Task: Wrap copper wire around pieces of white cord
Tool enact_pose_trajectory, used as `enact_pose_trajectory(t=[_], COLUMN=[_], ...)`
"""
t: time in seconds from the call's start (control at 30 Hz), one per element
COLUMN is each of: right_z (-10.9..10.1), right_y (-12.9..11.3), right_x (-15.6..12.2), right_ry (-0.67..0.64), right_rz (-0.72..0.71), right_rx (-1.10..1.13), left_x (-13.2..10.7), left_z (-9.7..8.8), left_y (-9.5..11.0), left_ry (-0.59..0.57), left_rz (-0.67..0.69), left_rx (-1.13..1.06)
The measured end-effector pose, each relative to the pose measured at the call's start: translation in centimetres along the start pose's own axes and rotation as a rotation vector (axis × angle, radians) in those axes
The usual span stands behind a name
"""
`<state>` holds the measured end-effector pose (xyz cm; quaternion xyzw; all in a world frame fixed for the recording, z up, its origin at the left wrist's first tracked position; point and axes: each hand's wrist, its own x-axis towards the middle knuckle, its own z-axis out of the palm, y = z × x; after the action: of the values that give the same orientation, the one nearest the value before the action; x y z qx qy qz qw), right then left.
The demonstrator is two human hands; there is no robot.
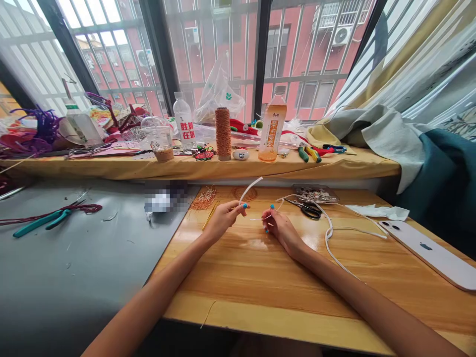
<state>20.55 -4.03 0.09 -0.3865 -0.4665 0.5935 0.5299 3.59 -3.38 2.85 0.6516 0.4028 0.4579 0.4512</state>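
My left hand [223, 219] is closed in a pinch on a short length of white cord [252, 186], whose free end sticks up and to the right. Just across from it, my right hand [283, 230] pinches a thin white strand [256, 219] between thumb and fingers. Both hands are above the wooden table [238, 277], a small gap apart. Right of my right hand, a longer white cord [328, 233] lies in loose curves on the tabletop. Black-handled scissors [311, 211] rest just behind that hand.
Behind the scissors sits a clear box of beads [316, 193]. A white phone [427, 250] and a tissue [379, 212] lie at the right. Teal pliers [42, 223] are on the grey surface at left. Bottles, a brown thread spool [223, 134] and a cup [161, 144] line the sill.
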Motion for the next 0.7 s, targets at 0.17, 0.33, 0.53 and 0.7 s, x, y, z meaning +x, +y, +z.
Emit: enact_pose_trajectory(t=[0.17, 0.33, 0.53, 0.7], right_z=[-0.1, -0.2, -0.1, -0.1], right_y=[-0.3, -0.6, -0.4, -0.2], right_x=[-0.1, -0.2, -0.2, -0.1], right_ry=[0.076, 0.095, -0.008, -0.088], right_rz=[0.04, 0.008, -0.043, -0.049], right_rx=[0.054, 0.042, -0.135, -0.276], left_x=[-0.5, -0.8, -0.7, -0.3], left_z=[0.2, 0.6, 0.4, 0.0], left_y=[1.2, 1.3, 1.6, 1.1], left_ry=[-0.196, -0.291, -0.127, -0.052], left_rz=[-0.034, -0.084, -0.013, -0.056], left_rx=[-0.031, -0.062, -0.194, -0.332])
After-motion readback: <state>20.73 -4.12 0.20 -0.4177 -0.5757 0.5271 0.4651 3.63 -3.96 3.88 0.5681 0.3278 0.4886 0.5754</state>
